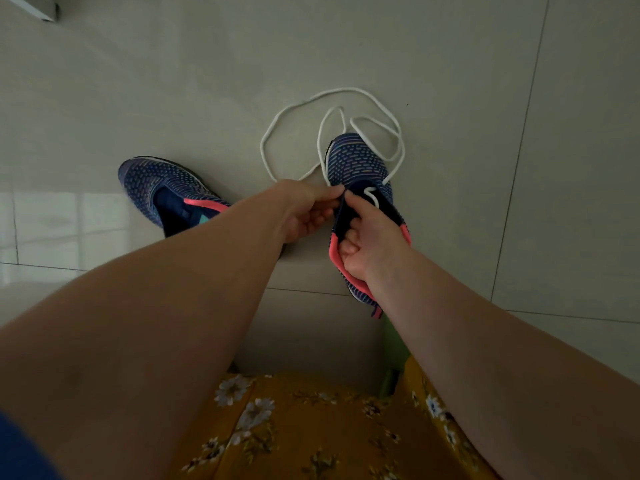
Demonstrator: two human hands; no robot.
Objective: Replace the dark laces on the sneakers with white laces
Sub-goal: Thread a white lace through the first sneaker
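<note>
Head view: two hands lace one blue sneaker with a white lace.

Beside the held sneaker, the other sneaker lies on the floor with no lace showing. The white lace loops loose past the held sneaker's toe and could knot or slip out. The right hand grips its opening; the left hand pinches the lace there.

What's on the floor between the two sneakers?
In the head view, the left hand and its forearm cross the gap between the left sneaker and right sneaker, along with a loop of white lace; otherwise bare tile.
</note>
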